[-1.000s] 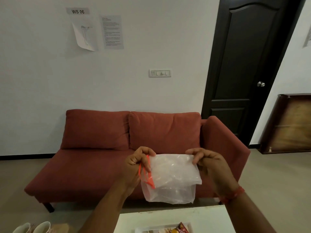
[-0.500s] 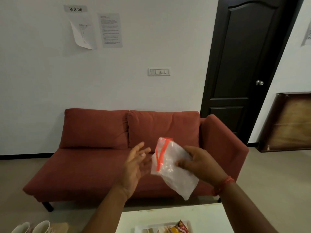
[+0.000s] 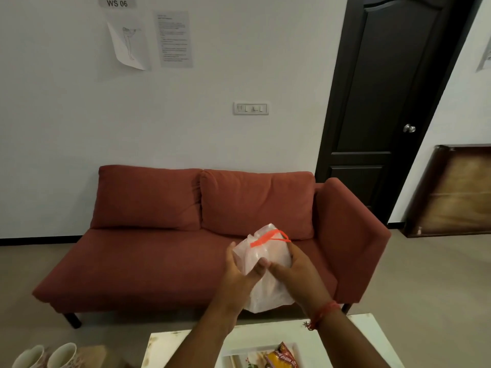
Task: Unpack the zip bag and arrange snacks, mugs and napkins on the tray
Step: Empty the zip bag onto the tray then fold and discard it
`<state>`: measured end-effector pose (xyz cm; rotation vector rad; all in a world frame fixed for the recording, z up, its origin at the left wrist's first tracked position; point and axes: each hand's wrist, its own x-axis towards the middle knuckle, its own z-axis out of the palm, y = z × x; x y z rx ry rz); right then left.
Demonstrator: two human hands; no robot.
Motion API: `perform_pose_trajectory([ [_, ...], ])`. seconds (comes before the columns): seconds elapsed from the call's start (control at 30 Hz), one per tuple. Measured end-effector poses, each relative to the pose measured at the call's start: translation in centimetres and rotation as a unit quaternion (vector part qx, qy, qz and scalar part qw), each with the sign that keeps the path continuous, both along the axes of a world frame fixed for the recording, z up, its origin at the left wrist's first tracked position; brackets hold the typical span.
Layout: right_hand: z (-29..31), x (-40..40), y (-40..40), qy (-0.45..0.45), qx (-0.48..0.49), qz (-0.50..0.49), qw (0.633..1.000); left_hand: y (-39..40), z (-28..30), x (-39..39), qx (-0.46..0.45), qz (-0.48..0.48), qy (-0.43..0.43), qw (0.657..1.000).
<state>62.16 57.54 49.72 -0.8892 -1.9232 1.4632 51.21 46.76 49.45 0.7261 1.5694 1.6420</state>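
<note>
Your two hands meet in front of you, above the far edge of the white low table (image 3: pixel 372 338), with the crumpled clear plastic zip bag with an orange-red seal strip (image 3: pixel 268 251) caught between them. Your left hand (image 3: pixel 239 272) sits at the bag's 9 o'clock side, fingers curled round its edge, thumb side up. Your right hand (image 3: pixel 295 272), a red thread bracelet (image 3: pixel 322 313) on its wrist, closes on the bag from 3 o'clock, fingertips meeting those of the left hand across the plastic. The seal strip stands at 12 o'clock, above both hands; the bag's loose bottom hangs at 6 o'clock, below the palms. Whether anything is inside the bag cannot be told. Below, at 6 o'clock from the hands, the white tray (image 3: pixel 295 349) lies on the table with a yellow-and-red snack packet (image 3: pixel 281 359) in it. Two pale floral ceramic mugs (image 3: pixel 45 357) stand at 8 o'clock, left of the table. A rust-red fabric sofa (image 3: pixel 159 235) fills the background behind the bag.
</note>
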Motion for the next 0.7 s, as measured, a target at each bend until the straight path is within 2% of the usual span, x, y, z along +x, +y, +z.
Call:
perform_pose_trajectory([
  [0.13, 0.0, 0.5, -0.4, -0.061, 0.06, 0.036, 0.996, 0.4, 0.6, 0.0, -0.031, 0.089, 0.051, 0.994],
  [0.27, -0.4, 1.4, 0.0, -0.031, 0.011, 0.026, 0.999, 0.0, 0.6, -0.9, 0.006, 0.131, 0.046, 0.99],
  [0.37, -0.3, 1.8, 0.1, -0.011, 0.0, -0.036, 0.999, -0.4, 0.7, -1.6, 0.003, 0.103, 0.032, 0.994],
  [0.47, -0.3, 1.8, 0.3, -0.015, -0.014, -0.031, 0.999, -0.3, 0.3, -1.3, -0.005, 0.031, 0.023, 0.999],
  [0.57, 0.2, 1.7, 0.1, 0.039, -0.069, -0.057, 0.995, 0.2, -0.4, -1.2, -0.008, -0.004, 0.05, 0.999],
  [0.7, -0.4, 2.6, 0.2, 0.059, -0.071, -0.113, 0.989, 1.1, -1.7, -2.2, -0.014, -0.013, 0.082, 0.996],
])
